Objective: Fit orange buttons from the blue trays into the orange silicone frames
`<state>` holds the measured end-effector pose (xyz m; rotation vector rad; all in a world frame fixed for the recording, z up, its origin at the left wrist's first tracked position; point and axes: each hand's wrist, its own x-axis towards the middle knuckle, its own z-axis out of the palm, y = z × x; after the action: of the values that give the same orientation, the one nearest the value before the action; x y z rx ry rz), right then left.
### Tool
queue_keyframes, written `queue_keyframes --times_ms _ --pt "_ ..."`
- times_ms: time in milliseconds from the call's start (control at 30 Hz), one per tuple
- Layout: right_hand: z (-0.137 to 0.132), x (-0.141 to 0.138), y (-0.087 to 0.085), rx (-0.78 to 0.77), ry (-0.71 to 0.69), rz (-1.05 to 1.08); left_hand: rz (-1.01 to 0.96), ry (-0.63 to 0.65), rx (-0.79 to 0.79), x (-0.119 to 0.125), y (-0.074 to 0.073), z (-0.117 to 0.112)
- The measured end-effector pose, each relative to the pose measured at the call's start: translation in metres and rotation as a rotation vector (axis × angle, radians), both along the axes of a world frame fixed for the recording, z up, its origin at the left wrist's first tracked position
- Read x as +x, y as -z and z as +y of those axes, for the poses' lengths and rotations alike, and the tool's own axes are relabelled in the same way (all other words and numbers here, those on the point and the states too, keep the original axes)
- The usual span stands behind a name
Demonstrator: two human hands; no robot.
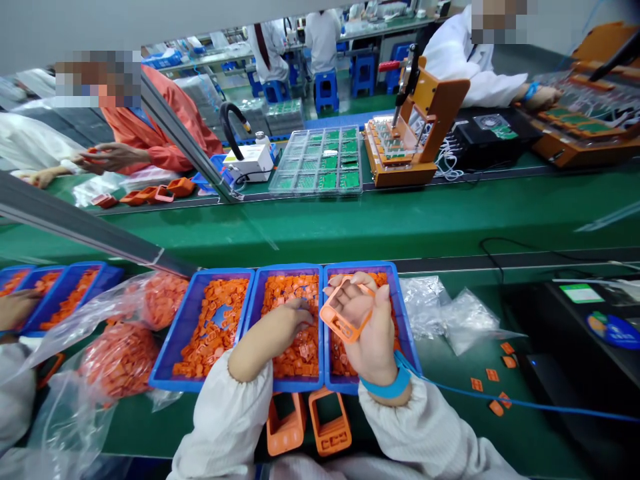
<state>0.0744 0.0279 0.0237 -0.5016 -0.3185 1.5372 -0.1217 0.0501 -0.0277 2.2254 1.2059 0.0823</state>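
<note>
My right hand [376, 333] is closed around an orange plastic housing [345, 331], a hollow frame with a large opening, held tilted above the right-hand blue tray [407, 333]. My left hand [285, 325] reaches into the middle blue tray [257, 313], its fingers bent down and pressed together at the small orange plastic pieces [300, 353]. Whatever lies between those fingertips is hidden. Two more orange housings [286, 433] stand on the table edge just in front of my body. A blue strap [387, 381] circles my right wrist, its cord running off to the right.
A third blue tray [167, 353] of orange pieces stands left, beside bags [120, 360] of more pieces. Clear plastic bags [465, 320] and several loose orange pieces [493, 375] lie right, near a black device [580, 373]. A co-worker's hand [17, 310] shows far left.
</note>
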Motion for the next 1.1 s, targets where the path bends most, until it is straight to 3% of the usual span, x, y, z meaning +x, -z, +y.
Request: queue_keyframes --times_ms 100,300,433,667,1100 --pt "0.0 0.002 -0.001 -0.004 0.015 0.007 -0.003 -0.024 0.078 0.002 -0.009 0.001" --pt "-0.002 0.002 -0.001 -0.009 0.004 -0.002 -0.329 -0.18 0.275 0.004 -0.036 -0.009" --pt "-0.002 -0.001 -0.002 -0.026 -0.017 -0.043 -0.441 -0.301 0.37 -0.001 -0.046 -0.017" --pt "-0.004 -0.003 0.001 0.006 -0.023 -0.15 -0.528 -0.317 0.349 0.001 -0.055 -0.02" --pt "-0.007 -0.003 0.006 0.037 -0.096 -0.23 -0.617 -0.36 0.247 0.008 -0.057 -0.026"
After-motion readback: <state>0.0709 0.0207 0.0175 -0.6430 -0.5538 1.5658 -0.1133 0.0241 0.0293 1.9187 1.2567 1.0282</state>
